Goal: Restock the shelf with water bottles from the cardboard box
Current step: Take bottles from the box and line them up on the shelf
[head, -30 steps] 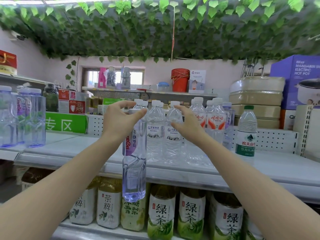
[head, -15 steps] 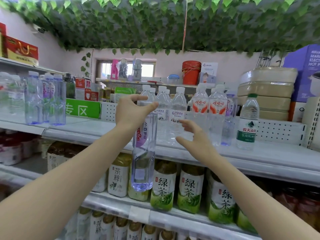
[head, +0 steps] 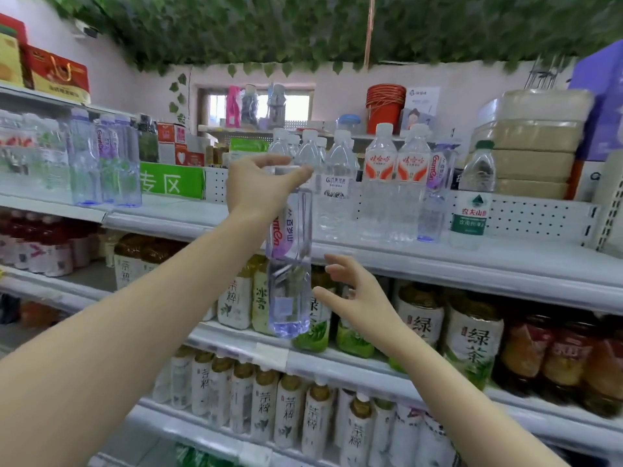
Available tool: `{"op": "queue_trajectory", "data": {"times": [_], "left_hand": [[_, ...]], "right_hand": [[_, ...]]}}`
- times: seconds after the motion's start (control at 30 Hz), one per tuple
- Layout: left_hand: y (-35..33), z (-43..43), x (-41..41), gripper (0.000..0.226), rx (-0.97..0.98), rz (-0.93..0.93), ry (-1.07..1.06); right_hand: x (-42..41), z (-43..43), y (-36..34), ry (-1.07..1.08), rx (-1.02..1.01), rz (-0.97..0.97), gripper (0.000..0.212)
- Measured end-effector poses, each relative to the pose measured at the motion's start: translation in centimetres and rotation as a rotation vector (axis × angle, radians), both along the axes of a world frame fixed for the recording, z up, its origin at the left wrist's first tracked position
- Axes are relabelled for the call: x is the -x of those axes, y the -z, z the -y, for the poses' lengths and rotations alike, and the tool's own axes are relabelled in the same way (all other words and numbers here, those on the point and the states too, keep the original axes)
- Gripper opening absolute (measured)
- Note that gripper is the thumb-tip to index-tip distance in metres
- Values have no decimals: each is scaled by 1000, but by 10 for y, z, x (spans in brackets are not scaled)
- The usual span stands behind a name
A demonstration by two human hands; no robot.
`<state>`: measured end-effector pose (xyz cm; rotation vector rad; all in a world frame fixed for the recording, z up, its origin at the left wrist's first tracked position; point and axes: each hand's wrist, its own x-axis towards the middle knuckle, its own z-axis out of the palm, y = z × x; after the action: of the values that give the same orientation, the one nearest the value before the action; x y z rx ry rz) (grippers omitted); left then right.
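A tall purple-labelled water bottle was hung upright before the front edge of the shelf, pinched at its cap by the left hand. The right hand was held just beside its lower half, fingers spread, apparently not touching. Full, it was judged heavy for a cap pinch, smooth and slightly yielding; the mid-body would be gripped better. The cap was hidden by fingers; the cardboard box was not seen.

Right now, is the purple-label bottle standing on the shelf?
No, the left hand holds the purple-label bottle by its top, clear of the shelf.
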<state>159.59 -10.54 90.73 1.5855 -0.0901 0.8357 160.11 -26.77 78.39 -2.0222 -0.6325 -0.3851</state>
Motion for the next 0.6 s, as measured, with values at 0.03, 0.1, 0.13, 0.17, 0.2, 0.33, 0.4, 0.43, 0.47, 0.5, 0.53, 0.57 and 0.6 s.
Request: {"op": "queue_trajectory", "data": {"times": [0.03,0.1,0.13,0.17,0.2,0.33,0.4,0.43,0.47,0.5,0.53,0.57,0.6], "left_hand": [[-1,2,3,36,5,-3,-2],[-3,6,7,37,26,13,3],[-5,6,9,39,44,21,12],[-5,6,10,40,65,28,20],[-5,6,13,40,94,28,34],[5,-4,20,34,297,-44,142],[11,-8,23,34,385,-72,185],[15,-9,23,36,407,-87,196],[19,-10,23,40,413,-98,209],[22,-10,23,43,410,-106,221],[26,-10,23,44,404,-112,235],[28,-9,24,44,392,-114,248],[30,-8,24,43,361,-112,259]], "right_hand": [[5,-1,4,5,-3,-8,58],[13,-3,10,11,-12,-15,67],[16,-5,12,12,-19,-19,70],[19,-8,14,15,-25,-23,73],[22,-10,15,19,-28,-24,76],[40,-15,15,59,-83,-35,85],[49,-17,16,82,-95,-32,87],[54,-18,17,96,-76,-21,87],[58,-19,18,111,-58,-9,85],[61,-20,20,129,-56,-3,83],[64,-20,22,148,-69,-3,81],[66,-20,24,172,-84,3,79],[69,-19,25,196,-93,17,79]]}}
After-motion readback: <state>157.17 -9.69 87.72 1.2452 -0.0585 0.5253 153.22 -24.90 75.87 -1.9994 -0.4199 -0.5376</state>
